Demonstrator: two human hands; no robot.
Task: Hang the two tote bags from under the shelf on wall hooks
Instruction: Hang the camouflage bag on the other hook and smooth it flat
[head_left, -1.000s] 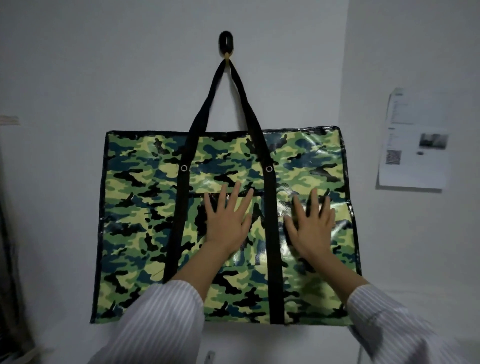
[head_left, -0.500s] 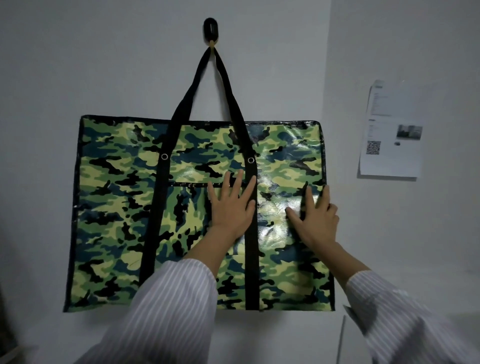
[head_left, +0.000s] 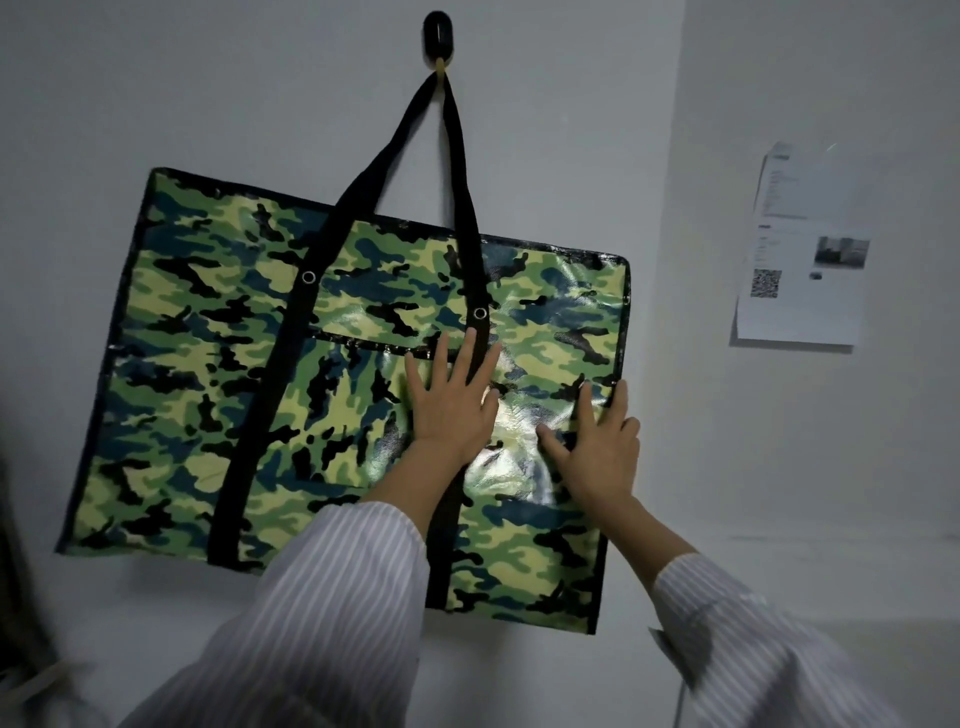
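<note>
A large green camouflage tote bag (head_left: 218, 364) with black straps hangs flat against the white wall from a black wall hook (head_left: 439, 33). Its two straps meet at the hook. My left hand (head_left: 451, 400) lies flat on the bag's front, over the right strap, fingers spread. My right hand (head_left: 597, 441) presses flat on the bag near its right edge, fingers apart. Neither hand grips anything. Only this one bag is in view.
A printed paper sheet (head_left: 805, 249) with a QR code is stuck on the side wall to the right, past the room corner. A pale ledge (head_left: 831, 582) runs along the lower right. Something dark stands at the far left edge.
Both hands slid rightward across the bag, the right one reaching its right edge. The view has tilted, so the bag now looks slanted down to the right.
</note>
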